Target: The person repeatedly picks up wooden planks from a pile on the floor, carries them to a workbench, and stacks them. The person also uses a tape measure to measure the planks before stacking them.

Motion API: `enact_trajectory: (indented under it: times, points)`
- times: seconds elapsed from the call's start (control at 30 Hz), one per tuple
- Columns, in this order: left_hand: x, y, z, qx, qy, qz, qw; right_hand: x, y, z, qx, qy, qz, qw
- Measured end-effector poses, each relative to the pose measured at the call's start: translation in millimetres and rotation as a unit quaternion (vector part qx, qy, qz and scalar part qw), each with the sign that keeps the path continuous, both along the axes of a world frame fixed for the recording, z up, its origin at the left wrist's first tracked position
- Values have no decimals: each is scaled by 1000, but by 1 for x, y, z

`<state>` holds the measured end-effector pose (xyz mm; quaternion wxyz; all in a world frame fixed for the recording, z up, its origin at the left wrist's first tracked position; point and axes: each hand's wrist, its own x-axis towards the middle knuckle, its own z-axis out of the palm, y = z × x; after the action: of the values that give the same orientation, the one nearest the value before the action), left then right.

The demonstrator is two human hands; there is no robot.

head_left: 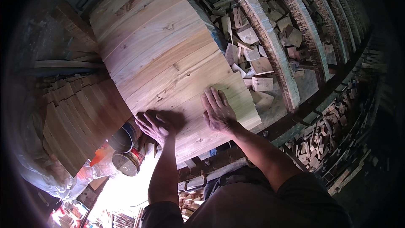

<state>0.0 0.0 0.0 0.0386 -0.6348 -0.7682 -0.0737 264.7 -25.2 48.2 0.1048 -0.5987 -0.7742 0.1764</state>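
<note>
A wide wooden panel (168, 55) made of several light boards laid edge to edge slants across the middle of the view. My left hand (157, 127) is at the panel's left edge near me, palm down, its fingers spread and a dark shadow beside it. Flat on the panel's near right part rests my right hand (218, 110), fingers stretched out and pointing away from me. Neither hand grips anything. Knots and dark streaks show in the grain between and beyond my hands.
Long beams (270, 38) with rough, crusted sides run side by side at right, over many wood offcuts (249, 55). A stack of boards (80, 118) leans at left, beside two buckets (126, 162). A dark metal rail (291, 128) crosses near me; more small blocks (314, 147) lie beyond it.
</note>
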Motion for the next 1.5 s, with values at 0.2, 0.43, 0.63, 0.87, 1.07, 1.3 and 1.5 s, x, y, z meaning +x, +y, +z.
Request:
enact_trajectory:
  times: [0.2,0.43,0.63,0.87,1.07,1.3,1.5]
  points:
    - [3,-1,1,-2,0,1,1000,2,0,1,2,0,0,1000]
    - [4,1,4,-9,1,5,1000,1,1,1,5,0,-2,1000]
    - [3,0,2,-14,0,11,1000,1,1,1,8,0,-2,1000]
    - [2,0,2,-19,5,16,1000,1,1,1,5,2,-1,1000]
    - [2,1,3,-3,-2,7,1000,0,0,0,4,5,-2,1000]
    - [0,1,1,7,11,-5,1000,-1,0,0,3,2,-1,1000]
    - [3,2,3,9,9,-2,1000,0,0,1,4,4,-1,1000]
